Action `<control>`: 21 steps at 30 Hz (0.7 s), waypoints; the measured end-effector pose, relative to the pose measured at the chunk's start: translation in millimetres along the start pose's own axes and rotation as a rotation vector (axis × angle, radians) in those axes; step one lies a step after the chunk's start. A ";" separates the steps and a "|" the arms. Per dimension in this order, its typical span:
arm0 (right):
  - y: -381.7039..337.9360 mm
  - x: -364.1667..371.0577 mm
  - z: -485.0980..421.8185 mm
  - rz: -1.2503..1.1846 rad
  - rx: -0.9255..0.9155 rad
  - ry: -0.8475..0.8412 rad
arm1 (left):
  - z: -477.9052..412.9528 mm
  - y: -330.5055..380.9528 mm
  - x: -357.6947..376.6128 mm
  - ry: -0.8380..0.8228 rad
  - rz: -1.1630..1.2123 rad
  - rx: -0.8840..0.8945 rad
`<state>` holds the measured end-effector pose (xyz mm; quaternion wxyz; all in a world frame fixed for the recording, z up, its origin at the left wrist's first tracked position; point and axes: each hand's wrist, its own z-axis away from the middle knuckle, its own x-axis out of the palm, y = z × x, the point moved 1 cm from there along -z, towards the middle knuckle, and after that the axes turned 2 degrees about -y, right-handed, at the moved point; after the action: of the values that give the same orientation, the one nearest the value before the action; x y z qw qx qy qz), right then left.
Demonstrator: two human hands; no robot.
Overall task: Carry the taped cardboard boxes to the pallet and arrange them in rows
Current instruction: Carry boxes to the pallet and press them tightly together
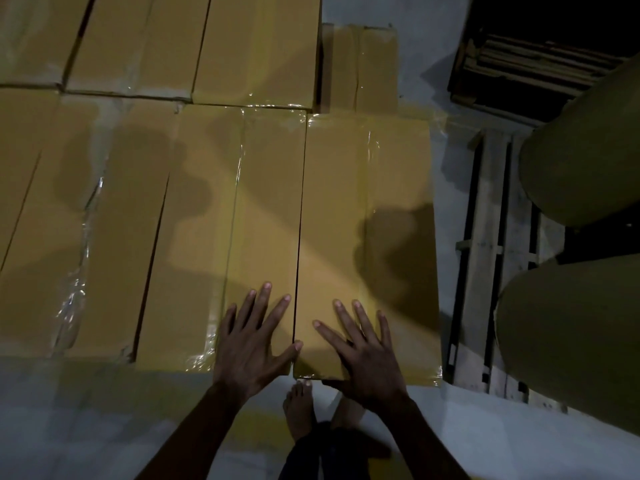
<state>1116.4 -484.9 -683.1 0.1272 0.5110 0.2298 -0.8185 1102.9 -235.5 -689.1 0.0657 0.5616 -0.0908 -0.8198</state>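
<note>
Several taped brown cardboard boxes lie flat in rows, filling the left and middle of the head view. The rightmost front box (367,202) sits tight against its neighbour (221,220). My left hand (251,341) rests flat with spread fingers on the near end of the neighbour box, thumb at the seam. On the near end of the rightmost box lies my right hand (363,351), fingers straight. A lower box (360,71) shows behind the rightmost one. The pallet under the boxes is hidden.
A bare wooden pallet (485,258) lies on the floor to the right. Two large brown paper rolls (581,161) overhang it. A dark stack of flat cardboard (533,64) sits at the top right. My bare feet (301,410) stand on grey floor at the boxes' front edge.
</note>
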 end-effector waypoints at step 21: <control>-3.6 1.1 -1.4 -0.045 0.000 0.044 | 6.7 -3.6 3.4 0.009 -0.044 0.080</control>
<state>1115.4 -481.0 -683.7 0.1038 0.5235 0.2441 -0.8097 1095.4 -232.3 -690.6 0.0256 0.5694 -0.1107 -0.8142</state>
